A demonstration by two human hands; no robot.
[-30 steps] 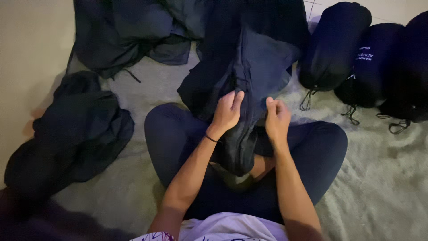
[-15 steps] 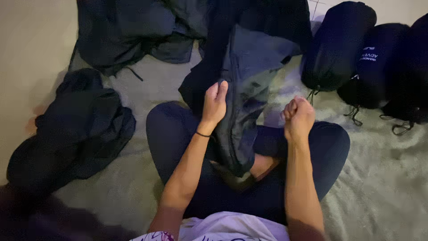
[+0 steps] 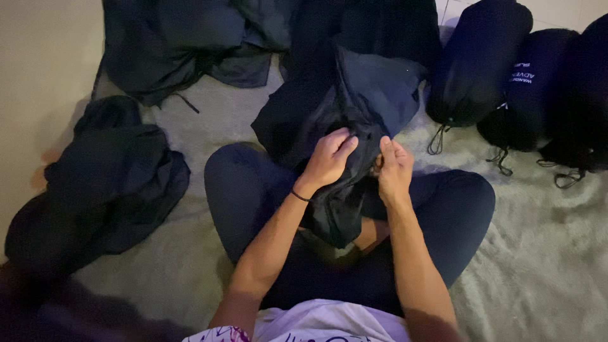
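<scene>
While seated cross-legged, person pinches dark bag over lap: left hand and right hand close together, both gripping fabric; bag's long axis runs away from body.

The light is dim and bluish — everything reads dark. The floor is covered by a pale, shaggy rug, its pile showing plainly on the right. On the left the rug gives way to a smooth, beige bare floor. At the top right corner a strip of white tile with a dark grout line shows. Heaps of dark fabric lie on the rug at the left and along the top — stuffed dark drawstring sacks line up at the right.
</scene>
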